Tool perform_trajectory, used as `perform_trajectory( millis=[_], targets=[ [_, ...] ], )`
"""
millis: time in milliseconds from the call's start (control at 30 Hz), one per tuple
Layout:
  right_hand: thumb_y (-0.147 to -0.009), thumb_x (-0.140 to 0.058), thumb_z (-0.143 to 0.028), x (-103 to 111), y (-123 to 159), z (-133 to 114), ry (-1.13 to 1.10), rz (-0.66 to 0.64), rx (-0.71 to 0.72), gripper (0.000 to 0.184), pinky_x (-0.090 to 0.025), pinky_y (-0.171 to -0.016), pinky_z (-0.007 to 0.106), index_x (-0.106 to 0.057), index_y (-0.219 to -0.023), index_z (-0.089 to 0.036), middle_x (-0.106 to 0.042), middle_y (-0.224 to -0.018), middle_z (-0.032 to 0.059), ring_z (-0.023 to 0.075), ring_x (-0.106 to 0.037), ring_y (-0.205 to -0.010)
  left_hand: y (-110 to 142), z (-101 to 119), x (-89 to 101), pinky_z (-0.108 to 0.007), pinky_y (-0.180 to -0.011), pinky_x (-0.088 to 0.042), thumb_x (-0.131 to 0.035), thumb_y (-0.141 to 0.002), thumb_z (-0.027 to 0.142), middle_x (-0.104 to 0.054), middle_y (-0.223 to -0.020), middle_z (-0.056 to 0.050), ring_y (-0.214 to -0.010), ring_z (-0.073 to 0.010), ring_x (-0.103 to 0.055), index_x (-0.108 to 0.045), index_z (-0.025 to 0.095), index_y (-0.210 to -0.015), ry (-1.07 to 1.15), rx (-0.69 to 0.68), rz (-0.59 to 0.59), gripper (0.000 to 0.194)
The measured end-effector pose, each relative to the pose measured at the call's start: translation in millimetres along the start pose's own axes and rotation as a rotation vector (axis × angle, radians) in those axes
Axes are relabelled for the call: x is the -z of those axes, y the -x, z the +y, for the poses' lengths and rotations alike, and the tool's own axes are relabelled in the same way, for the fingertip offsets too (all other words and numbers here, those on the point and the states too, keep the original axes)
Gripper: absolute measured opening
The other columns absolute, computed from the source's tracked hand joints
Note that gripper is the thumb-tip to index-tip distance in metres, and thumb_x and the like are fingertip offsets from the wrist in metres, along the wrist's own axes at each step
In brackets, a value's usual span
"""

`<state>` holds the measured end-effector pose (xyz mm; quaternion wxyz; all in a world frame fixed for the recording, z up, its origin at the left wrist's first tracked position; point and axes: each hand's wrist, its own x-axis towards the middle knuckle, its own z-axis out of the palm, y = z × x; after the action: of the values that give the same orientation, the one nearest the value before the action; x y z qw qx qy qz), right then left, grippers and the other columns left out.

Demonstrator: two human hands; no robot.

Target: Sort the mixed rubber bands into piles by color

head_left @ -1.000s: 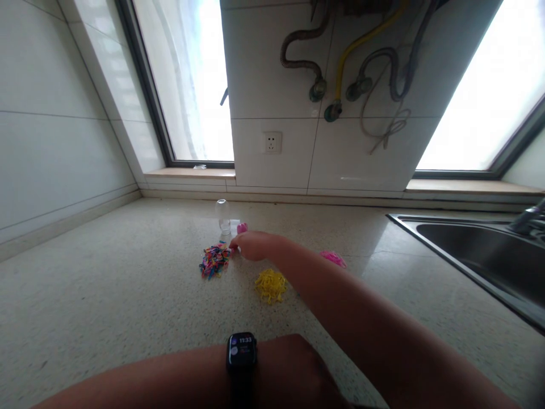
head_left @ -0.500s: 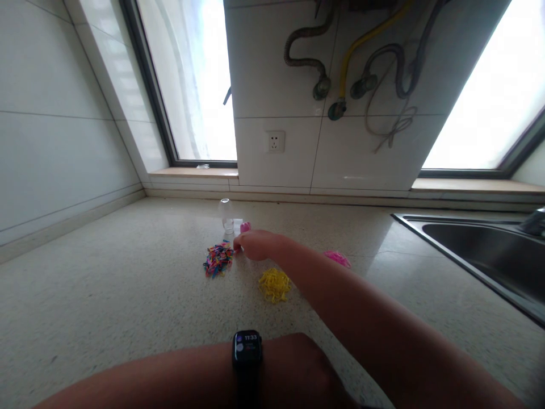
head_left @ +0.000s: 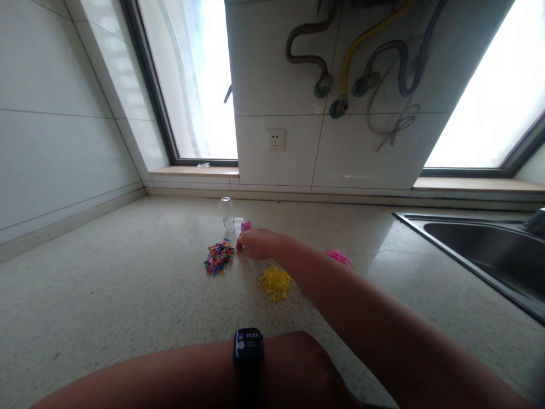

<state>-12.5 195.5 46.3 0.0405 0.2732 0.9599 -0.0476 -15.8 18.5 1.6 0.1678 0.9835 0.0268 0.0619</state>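
Note:
My right hand (head_left: pixel 258 244) reaches across to the right edge of a loose pile of small multicoloured rubber bands (head_left: pixel 220 257). Its fingers point down to the counter, pinched together; whatever is between them is too small to make out. Just behind that hand sits a small pink piece (head_left: pixel 246 225), partly covered by it. A clear container (head_left: pixel 227 213) stands beyond the multicoloured pile. Nearer to me, below my right wrist, lies a yellow pile of bands (head_left: pixel 276 283). My left hand (head_left: pixel 304 363) rests low in front, its fingers hidden, with a black watch (head_left: pixel 248 345) on the wrist.
A pink pile of bands (head_left: pixel 338 257) lies beyond my right forearm. To the right, a steel sink (head_left: pixel 409 224) is set into the speckled counter (head_left: pixel 128 295). The tiled wall behind carries a socket (head_left: pixel 276 140) and hoses (head_left: pixel 349 62).
My right hand stays by the multicoloured pile with hardly any movement. The whole view has shifted very slightly; the piles and container stand as before.

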Motion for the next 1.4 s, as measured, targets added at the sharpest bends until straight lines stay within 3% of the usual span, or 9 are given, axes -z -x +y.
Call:
perform_trajectory(
  millis=[167,333,500,700,833,933,1067,1200,1400],
  targets=[
    [-0.087,-0.061,-0.039,-2,-6,-2,0.089,0.078,-0.078,0.031,-0.051,-0.075,0.031,-0.076,-0.107,-0.021,-0.075,-0.109,0.0111,0.0264,-0.069,-0.098,0,-2,-1.9,-0.027,-0.059,-0.045,-0.050,-0.098,0.040,-0.075,-0.094,0.002,-0.078,-0.0153,-0.067,-0.065,0.024,-0.104,0.041,-0.001,0.022,0.023],
    [-0.087,-0.059,-0.033,0,-9,-2,0.102,0.092,-0.126,0.026,-0.049,-0.073,0.029,-0.076,-0.104,-0.022,-0.075,-0.109,0.0110,0.0254,-0.069,-0.098,0,-2,-2.2,-0.027,-0.062,-0.045,-0.045,-0.100,0.043,-0.074,-0.090,0.000,-0.080,-0.0164,-0.067,-0.066,0.022,-0.107,0.022,0.002,-0.005,0.030],
    [-0.088,-0.058,-0.029,4,4,11,0.056,0.159,-0.088,0.022,-0.044,-0.067,0.025,-0.076,-0.100,-0.024,-0.076,-0.104,0.0067,0.0214,-0.069,-0.093,1,0,1.1,-0.028,-0.064,-0.046,-0.044,-0.100,0.044,-0.075,-0.099,-0.001,-0.081,-0.0168,-0.067,-0.066,0.021,-0.111,0.050,-0.015,0.000,0.033],
    [-0.087,-0.062,-0.027,17,60,48,-0.225,0.326,-0.044,0.019,-0.042,-0.068,0.024,-0.076,-0.096,-0.019,-0.075,-0.086,0.0046,0.0150,-0.065,-0.075,1,1,4.5,-0.029,-0.060,-0.045,-0.043,-0.099,0.046,-0.075,-0.091,-0.002,-0.075,-0.0168,-0.067,-0.068,0.020,-0.109,0.068,-0.006,0.011,0.037],
    [-0.086,-0.062,-0.032,22,121,83,-0.491,0.434,-0.175,0.023,-0.044,-0.064,0.026,-0.075,-0.094,-0.015,-0.072,-0.079,0.0057,0.0144,-0.060,-0.069,0,1,1.8,-0.028,-0.055,-0.042,-0.046,-0.098,0.046,-0.074,-0.082,0.000,-0.069,-0.0154,-0.065,-0.070,0.022,-0.104,0.074,0.018,0.026,0.035],
    [-0.084,-0.063,-0.039,8,168,111,-0.652,0.509,-0.293,0.029,-0.044,-0.061,0.027,-0.073,-0.096,-0.015,-0.071,-0.082,0.0069,0.0145,-0.059,-0.068,1,0,-3.3,-0.027,-0.053,-0.040,-0.051,-0.096,0.043,-0.072,-0.077,0.001,-0.066,-0.0136,-0.063,-0.070,0.022,-0.101,0.089,0.006,0.100,0.029],
    [-0.082,-0.064,-0.044,-28,216,139,-0.778,0.597,-0.463,0.035,-0.043,-0.057,0.026,-0.072,-0.098,-0.015,-0.071,-0.085,0.0078,0.0143,-0.057,-0.067,2,-1,-8.8,-0.026,-0.054,-0.039,-0.055,-0.095,0.039,-0.072,-0.075,0.002,-0.065,-0.0116,-0.062,-0.069,0.022,-0.096,0.120,-0.033,0.190,0.022],
    [-0.080,-0.066,-0.047,-50,237,148,-0.794,0.515,-0.522,0.037,-0.042,-0.058,0.027,-0.074,-0.097,-0.015,-0.070,-0.081,0.0061,0.0142,-0.056,-0.065,2,2,-7.6,-0.025,-0.055,-0.040,-0.059,-0.093,0.036,-0.070,-0.071,0.003,-0.063,-0.0110,-0.061,-0.069,0.023,-0.092,0.123,0.001,0.208,0.017],
    [-0.081,-0.065,-0.044,-46,243,152,-0.749,0.452,-0.508,0.033,-0.048,-0.074,0.032,-0.076,-0.096,-0.016,-0.074,-0.091,0.0081,0.0194,-0.063,-0.080,2,6,-2.8,-0.024,-0.055,-0.041,-0.059,-0.092,0.032,-0.068,-0.066,0.003,-0.060,-0.0105,-0.060,-0.068,0.022,-0.090,0.161,0.012,0.199,0.014]
  ],
)
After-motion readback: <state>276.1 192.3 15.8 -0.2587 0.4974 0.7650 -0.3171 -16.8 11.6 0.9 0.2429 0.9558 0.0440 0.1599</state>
